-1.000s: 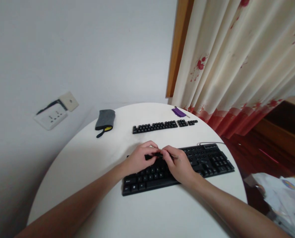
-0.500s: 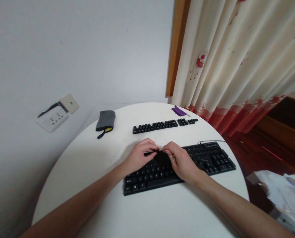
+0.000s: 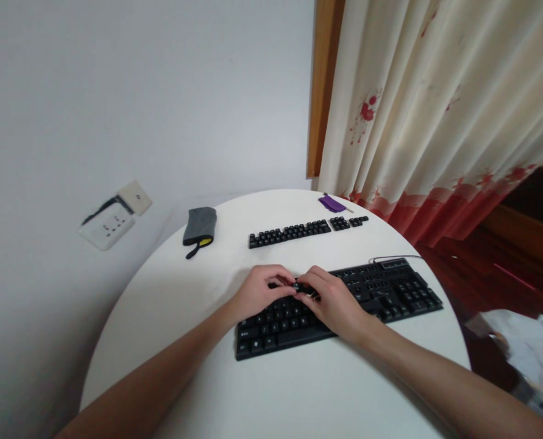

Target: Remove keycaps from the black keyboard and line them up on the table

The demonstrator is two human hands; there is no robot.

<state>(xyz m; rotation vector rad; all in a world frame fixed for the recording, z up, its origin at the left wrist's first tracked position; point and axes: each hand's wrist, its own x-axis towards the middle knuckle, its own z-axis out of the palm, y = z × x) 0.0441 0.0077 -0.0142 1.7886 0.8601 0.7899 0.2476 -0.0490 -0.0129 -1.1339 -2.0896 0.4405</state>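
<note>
A black keyboard point(image 3: 308, 334) lies slanted on the round white table, its upper rows showing bare sockets. Over its upper left part my two hands meet fingertip to fingertip. Between them is a small black keycap point(image 3: 297, 286). My left hand point(image 3: 259, 289) pinches it from the left, thumb and forefinger closed. From the right, my right hand point(image 3: 333, 299) grips it too, its fingers curled and partly hiding it. Behind the keyboard stands a row of loose black keycaps point(image 3: 289, 233), set out in several groups.
A grey pouch point(image 3: 200, 225) with a yellow lining and a black loop lies at the back left of the white table point(image 3: 170, 292). A purple cloth point(image 3: 331, 203) on a stick is at the far edge. The keyboard cable point(image 3: 397, 256) runs off to the right.
My fingertips have turned a little, so the keycap between them now shows more clearly. The whole view has shifted slightly; the keycap row, pouch and cloth stay put on the table.
</note>
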